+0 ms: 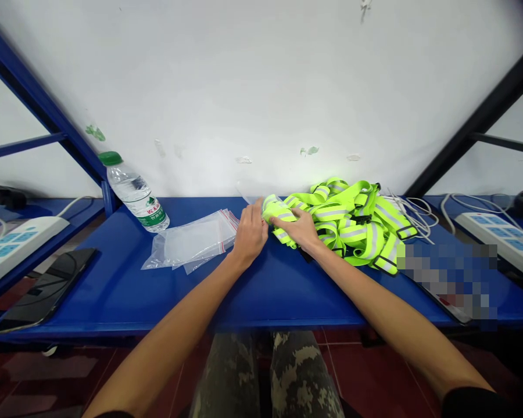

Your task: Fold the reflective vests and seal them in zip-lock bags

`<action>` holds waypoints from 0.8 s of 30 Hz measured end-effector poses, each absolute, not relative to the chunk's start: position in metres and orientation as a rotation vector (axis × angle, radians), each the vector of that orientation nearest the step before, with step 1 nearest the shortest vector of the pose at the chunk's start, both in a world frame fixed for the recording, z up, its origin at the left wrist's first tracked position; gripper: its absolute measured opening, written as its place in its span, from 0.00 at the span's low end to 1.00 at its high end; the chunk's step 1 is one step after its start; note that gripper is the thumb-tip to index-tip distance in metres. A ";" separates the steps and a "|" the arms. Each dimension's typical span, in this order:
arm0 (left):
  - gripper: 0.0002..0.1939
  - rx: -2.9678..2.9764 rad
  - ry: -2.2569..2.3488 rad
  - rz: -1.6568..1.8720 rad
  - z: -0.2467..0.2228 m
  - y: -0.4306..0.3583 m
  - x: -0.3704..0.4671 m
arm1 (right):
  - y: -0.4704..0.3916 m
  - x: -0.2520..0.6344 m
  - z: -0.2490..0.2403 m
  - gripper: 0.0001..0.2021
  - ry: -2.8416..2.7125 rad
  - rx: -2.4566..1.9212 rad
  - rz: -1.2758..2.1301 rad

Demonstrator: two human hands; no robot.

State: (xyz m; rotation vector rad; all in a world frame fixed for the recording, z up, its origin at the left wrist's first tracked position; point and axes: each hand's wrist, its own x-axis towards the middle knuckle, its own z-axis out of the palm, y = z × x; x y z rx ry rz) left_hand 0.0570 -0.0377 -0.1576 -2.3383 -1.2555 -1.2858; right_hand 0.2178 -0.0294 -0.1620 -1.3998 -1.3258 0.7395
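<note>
Near the back middle of the blue table, a folded yellow-green reflective strap bundle lies between my hands, its left end inside or against a clear plastic bag. My left hand has its fingers closed on the bag's edge at the bundle's left side. On the bundle's right side my right hand grips it with thumb and fingers. A loose pile of reflective straps with black buckles spreads just to the right. Flat clear zip bags with red seal lines lie left of my left hand.
A water bottle with a green cap stands at the back left. Dark phones or tablets lie at the left edge and right, the latter partly pixelated. White cables are behind the pile. Power strips flank the table; a wall rises behind.
</note>
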 end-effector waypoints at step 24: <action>0.46 -2.772 -1.058 -1.484 -0.149 -0.055 0.070 | -0.026 0.218 -0.167 0.23 -1.135 -1.379 0.765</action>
